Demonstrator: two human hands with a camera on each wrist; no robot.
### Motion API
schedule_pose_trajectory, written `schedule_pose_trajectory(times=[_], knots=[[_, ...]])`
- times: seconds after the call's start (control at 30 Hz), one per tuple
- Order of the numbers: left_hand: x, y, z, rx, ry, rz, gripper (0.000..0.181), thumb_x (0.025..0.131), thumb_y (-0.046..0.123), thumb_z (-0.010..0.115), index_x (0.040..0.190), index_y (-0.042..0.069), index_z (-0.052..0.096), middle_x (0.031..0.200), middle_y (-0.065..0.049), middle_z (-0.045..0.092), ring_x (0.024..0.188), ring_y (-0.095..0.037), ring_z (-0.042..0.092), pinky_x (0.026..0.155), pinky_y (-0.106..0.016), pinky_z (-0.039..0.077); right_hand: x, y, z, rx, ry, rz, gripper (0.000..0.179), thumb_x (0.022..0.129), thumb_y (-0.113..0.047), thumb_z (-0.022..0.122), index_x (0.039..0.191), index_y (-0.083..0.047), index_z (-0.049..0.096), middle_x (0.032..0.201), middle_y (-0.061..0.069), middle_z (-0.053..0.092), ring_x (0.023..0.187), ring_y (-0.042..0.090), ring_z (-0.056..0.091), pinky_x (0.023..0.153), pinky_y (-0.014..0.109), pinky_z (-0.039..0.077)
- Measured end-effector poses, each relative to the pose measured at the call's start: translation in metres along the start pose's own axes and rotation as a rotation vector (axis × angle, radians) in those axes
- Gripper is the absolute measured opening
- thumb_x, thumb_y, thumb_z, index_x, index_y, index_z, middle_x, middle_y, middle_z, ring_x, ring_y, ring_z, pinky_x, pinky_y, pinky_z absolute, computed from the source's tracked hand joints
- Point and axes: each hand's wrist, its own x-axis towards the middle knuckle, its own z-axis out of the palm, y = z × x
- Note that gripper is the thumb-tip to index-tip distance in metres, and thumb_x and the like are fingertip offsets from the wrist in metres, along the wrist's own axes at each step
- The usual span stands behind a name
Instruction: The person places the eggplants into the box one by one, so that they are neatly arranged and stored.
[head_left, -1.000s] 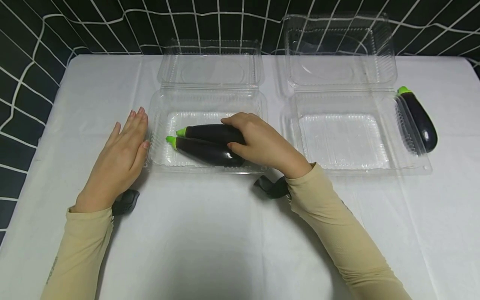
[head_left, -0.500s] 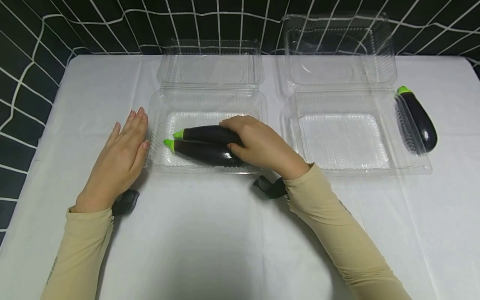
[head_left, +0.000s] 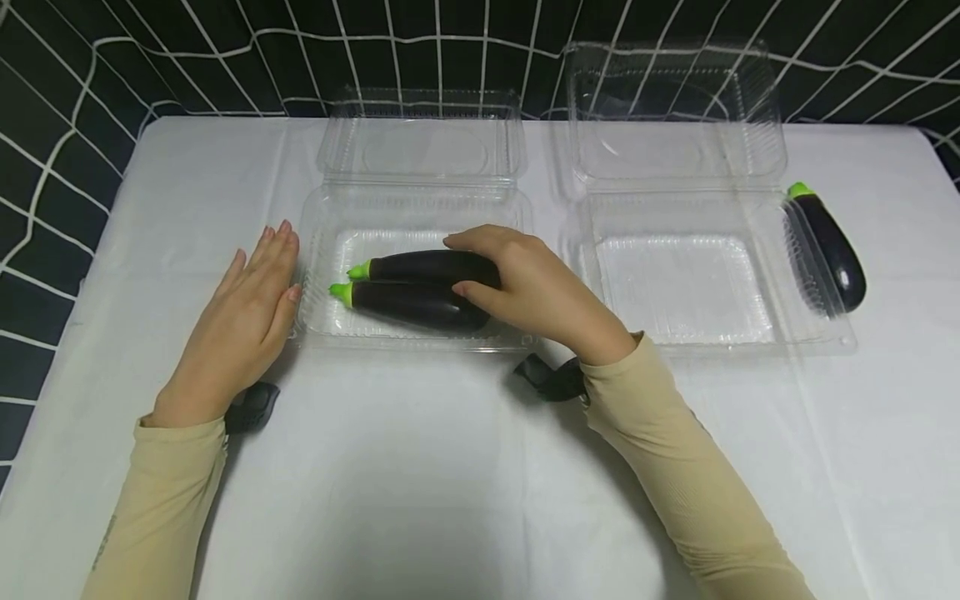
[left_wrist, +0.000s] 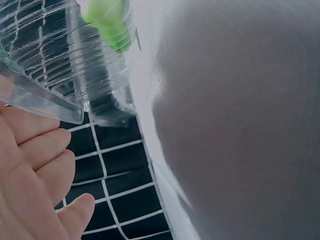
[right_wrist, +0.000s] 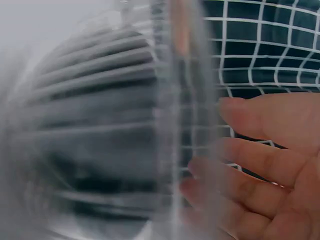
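Observation:
Two dark eggplants with green stems lie side by side in the left clear plastic clamshell container (head_left: 416, 342) in the head view. My right hand (head_left: 532, 283) holds the blunt end of the far eggplant (head_left: 431, 265), thumb in front and fingers behind. The near eggplant (head_left: 416, 306) lies just in front of it, its blunt end partly under my hand. At the container's left wall, my left hand (head_left: 243, 321) rests with straight fingers. In the left wrist view, those fingers (left_wrist: 50, 172) are beside the clear wall, with a green stem (left_wrist: 107, 22) behind the plastic.
A second clear clamshell container (head_left: 686, 287) stands to the right with its lid open. Another eggplant (head_left: 827, 246) lies just past its right side on the white cloth (head_left: 420, 483). Behind the table's far edge hangs white netting (head_left: 438, 50) over a dark backdrop.
The two eggplants slid slightly left, while the near one levelled out. My right hand has since shifted a little right along the far eggplant. The left hand stayed put. The head view tilted slightly.

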Motion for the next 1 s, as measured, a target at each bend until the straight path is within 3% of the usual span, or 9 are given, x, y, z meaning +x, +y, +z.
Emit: schedule_pose_trajectory(times=[0.37,0.53,0.67,0.83,1.0], knots=[[0.002,-0.001,0.0,-0.019,0.026,0.015,0.05,0.1,0.016,0.043,0.143,-0.007,0.032,0.148,-0.02,0.031,0.138,-0.03,0.028,0.113,-0.045,0.017,-0.008,-0.009,-0.024,0.077,0.125,0.037,0.037,0.089,-0.014,0.066,0.122,0.001,0.06,0.124,0.01,0.061,0.111,0.022,0.057,0.095,0.032,0.044],[-0.002,-0.002,-0.002,-0.075,0.014,-0.023,0.05,0.1,0.019,0.044,0.143,-0.004,0.034,0.144,-0.022,0.038,0.132,-0.037,0.036,0.11,-0.047,0.026,-0.01,-0.005,-0.04,0.058,0.138,0.047,0.034,0.088,-0.013,0.066,0.119,0.001,0.062,0.122,0.01,0.063,0.108,0.024,0.059,0.095,0.032,0.045],[-0.004,-0.005,-0.005,-0.148,0.04,-0.055,0.047,0.1,0.022,0.044,0.142,0.0,0.039,0.141,-0.021,0.043,0.128,-0.039,0.041,0.106,-0.05,0.032,-0.011,0.004,-0.054,0.036,0.147,0.063,0.032,0.089,-0.013,0.064,0.118,0.0,0.063,0.118,0.011,0.064,0.105,0.025,0.06,0.093,0.034,0.046],[0.006,-0.01,-0.012,-0.276,0.053,-0.117,0.042,0.1,0.021,0.045,0.138,0.003,0.047,0.137,-0.018,0.049,0.126,-0.037,0.044,0.103,-0.052,0.034,-0.009,0.018,-0.072,0.027,0.128,0.11,0.031,0.089,-0.012,0.063,0.117,0.0,0.063,0.114,0.014,0.065,0.103,0.027,0.061,0.093,0.035,0.047],[0.026,-0.019,-0.021,-0.474,0.026,-0.226,0.039,0.1,0.021,0.046,0.134,0.002,0.051,0.132,-0.016,0.054,0.121,-0.03,0.05,0.102,-0.034,0.039,0.001,0.033,-0.082,0.04,0.085,0.179,0.029,0.089,-0.013,0.063,0.115,-0.001,0.064,0.111,0.013,0.066,0.1,0.024,0.063,0.087,0.035,0.049]])
